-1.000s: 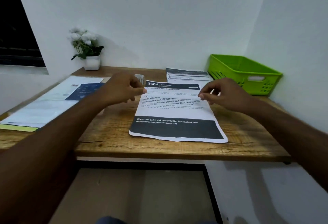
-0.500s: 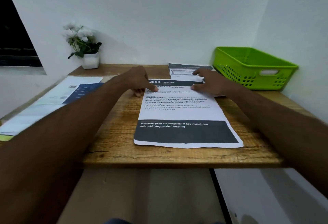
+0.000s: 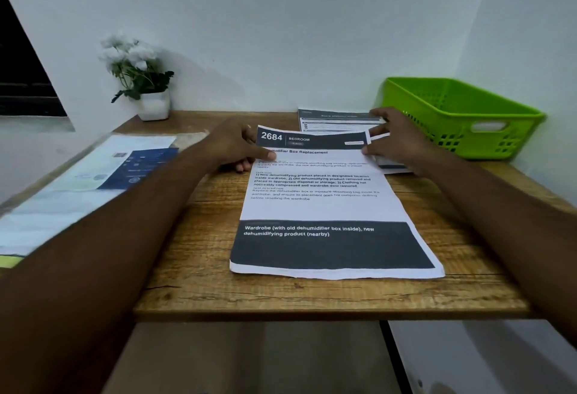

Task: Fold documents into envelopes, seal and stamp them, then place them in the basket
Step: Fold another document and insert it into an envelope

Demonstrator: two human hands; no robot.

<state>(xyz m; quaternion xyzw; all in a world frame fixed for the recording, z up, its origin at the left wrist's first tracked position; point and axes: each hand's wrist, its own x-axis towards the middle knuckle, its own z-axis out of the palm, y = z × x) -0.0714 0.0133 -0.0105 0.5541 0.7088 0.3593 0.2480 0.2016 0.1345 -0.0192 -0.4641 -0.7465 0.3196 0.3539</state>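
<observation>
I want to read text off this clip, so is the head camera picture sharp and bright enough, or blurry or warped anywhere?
Head view: dim, even light, no glare; headings on the printed sheet read clearly, its small lines are soft; the papers at left are blurred; the wide lens makes the wall corner lean.

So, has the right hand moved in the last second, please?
Yes. The right hand has moved away from the person to the document's far corner, overlapping the printed sheet behind it.
</observation>
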